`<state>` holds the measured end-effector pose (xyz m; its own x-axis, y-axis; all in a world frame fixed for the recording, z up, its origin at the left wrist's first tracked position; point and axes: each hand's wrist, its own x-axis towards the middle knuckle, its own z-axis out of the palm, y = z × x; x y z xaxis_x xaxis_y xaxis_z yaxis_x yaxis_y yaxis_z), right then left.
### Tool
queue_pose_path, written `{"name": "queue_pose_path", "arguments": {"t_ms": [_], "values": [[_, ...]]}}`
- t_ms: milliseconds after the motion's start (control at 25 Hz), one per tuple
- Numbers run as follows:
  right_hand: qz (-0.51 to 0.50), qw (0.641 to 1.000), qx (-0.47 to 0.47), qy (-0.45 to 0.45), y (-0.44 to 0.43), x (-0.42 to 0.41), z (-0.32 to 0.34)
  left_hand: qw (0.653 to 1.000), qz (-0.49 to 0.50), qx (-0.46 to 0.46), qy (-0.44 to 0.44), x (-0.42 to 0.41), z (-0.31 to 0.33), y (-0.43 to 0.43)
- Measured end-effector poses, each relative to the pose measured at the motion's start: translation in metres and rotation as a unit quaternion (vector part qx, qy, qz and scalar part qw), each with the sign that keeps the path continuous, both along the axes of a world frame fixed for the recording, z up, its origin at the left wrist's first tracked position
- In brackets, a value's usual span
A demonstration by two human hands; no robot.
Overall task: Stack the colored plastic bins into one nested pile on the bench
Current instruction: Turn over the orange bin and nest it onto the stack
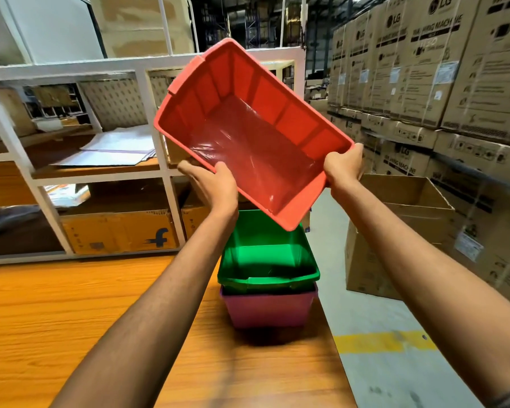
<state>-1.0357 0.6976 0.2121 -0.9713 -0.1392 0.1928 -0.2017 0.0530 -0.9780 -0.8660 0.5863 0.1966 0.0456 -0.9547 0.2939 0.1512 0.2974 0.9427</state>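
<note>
I hold a red plastic bin (248, 125) in the air with both hands, tilted so its open inside faces me. My left hand (215, 184) grips its near left rim, and my right hand (343, 166) grips its near right corner. Below it, a green bin (267, 260) sits nested inside a purple bin (270, 309) on the wooden bench (71, 319), close to the bench's right edge. The red bin's lowest corner hangs just above the green bin's far rim, not touching it.
A white shelf frame (159, 160) with papers and cardboard boxes stands behind the bench. An open cardboard box (395, 231) sits on the floor to the right, in front of stacked appliance cartons (424, 69). A yellow floor line (386, 341) runs beside the bench.
</note>
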Motion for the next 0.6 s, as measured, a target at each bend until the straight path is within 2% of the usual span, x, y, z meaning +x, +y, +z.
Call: {"name": "queue_pose_path", "arguments": {"t_ms": [120,200,280,440,600], "values": [[-0.045,0.985,0.127,0.107,0.009,-0.002,-0.007,0.997,0.014,-0.079,0.004,0.007,0.014,-0.01],[0.025,0.96,0.174,0.217,0.013,-0.001,-0.004,0.992,0.002,-0.125,-0.005,0.011,0.021,-0.024],[0.129,0.942,0.161,0.263,0.013,0.0,0.0,0.987,-0.01,-0.159,-0.015,0.013,0.028,-0.036],[0.23,0.952,0.067,0.193,0.011,0.001,-0.003,0.976,-0.042,-0.212,-0.002,0.014,0.041,-0.057],[0.319,0.939,-0.033,0.125,0.011,0.002,-0.003,0.967,-0.056,-0.244,-0.05,0.02,0.04,-0.081]]}}
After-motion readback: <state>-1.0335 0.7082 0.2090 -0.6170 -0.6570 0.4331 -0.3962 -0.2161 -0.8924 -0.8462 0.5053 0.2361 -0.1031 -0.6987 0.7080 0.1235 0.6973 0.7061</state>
